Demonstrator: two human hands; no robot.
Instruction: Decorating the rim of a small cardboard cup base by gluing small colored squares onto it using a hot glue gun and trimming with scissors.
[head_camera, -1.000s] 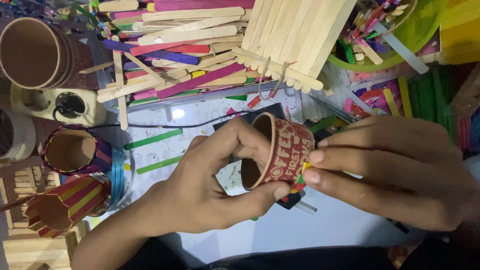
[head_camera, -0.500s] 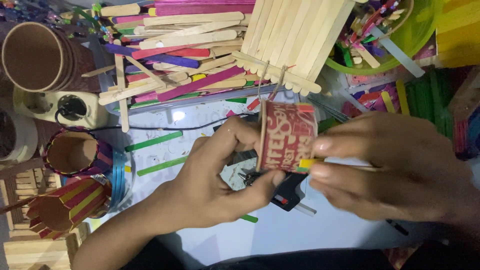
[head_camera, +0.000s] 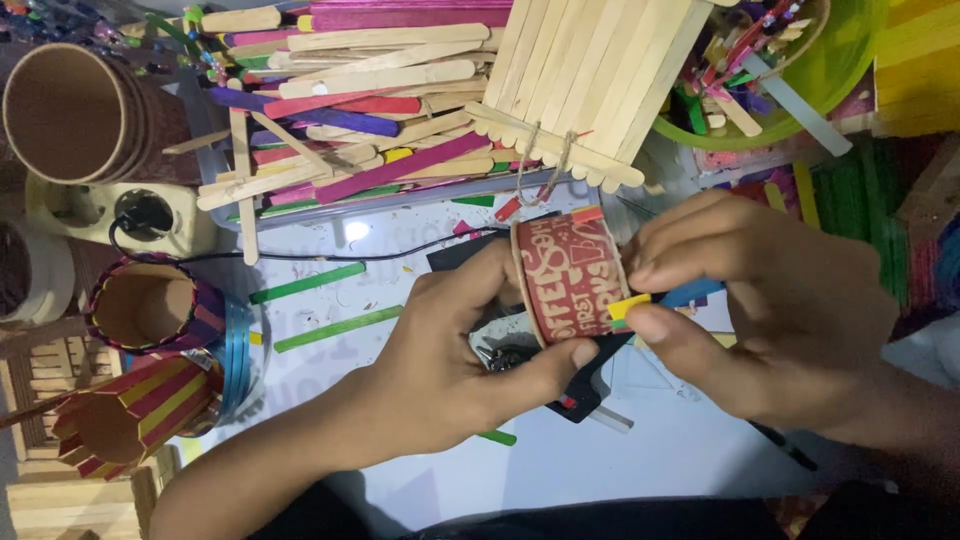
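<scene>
L hand (head_camera: 450, 360) grips red paper cup (head_camera: 570, 280); R hand (head_camera: 770, 300) pinches coloured sticks (head_camera: 640, 303) w/ fingertips against it.

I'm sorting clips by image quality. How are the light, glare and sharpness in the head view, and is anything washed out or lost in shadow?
Head view: soft, even light; one small glare spot on the white table; the red paper cup and both hands, left hand and right hand, are fairly sharp; the bottom edge falls into dark shadow; nothing is washed out.

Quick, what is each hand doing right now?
Left hand: closed around the red paper cup.
Right hand: pinching small coloured sticks against the cup.
</scene>
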